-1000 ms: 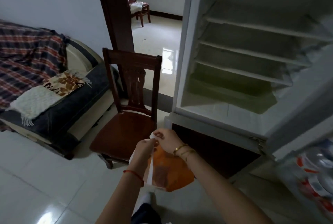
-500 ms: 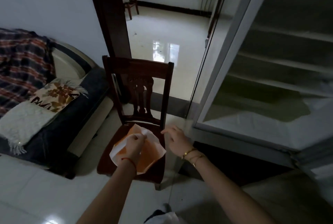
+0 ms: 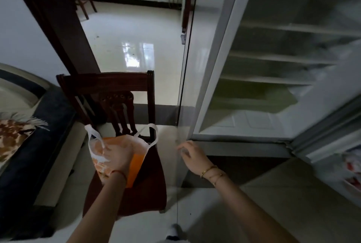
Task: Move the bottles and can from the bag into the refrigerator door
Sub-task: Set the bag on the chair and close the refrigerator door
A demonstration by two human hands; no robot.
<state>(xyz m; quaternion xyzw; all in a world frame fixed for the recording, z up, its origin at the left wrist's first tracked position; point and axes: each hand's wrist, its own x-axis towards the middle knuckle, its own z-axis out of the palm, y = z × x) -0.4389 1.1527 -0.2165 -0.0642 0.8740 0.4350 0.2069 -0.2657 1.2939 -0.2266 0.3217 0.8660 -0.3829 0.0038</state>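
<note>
Tiled floor is filling the frame; I'm pressing my left hand [image 3: 119,157] flat on the limp bag [image 3: 117,145] on the chair [image 3: 148,188], centre-left, right hand [image 3: 192,154] spread loosely, empty; bottles apparently already in the door [image 3: 349,166], lower right

the bag [image 3: 119,156] now lies flat on the chair [image 3: 148,188], right hand [image 3: 192,154] drawn away from it.

Left hand [image 3: 118,156] reaches forward, apparently palm-down; right hand [image 3: 192,154] hovers with fingers spread.
</note>
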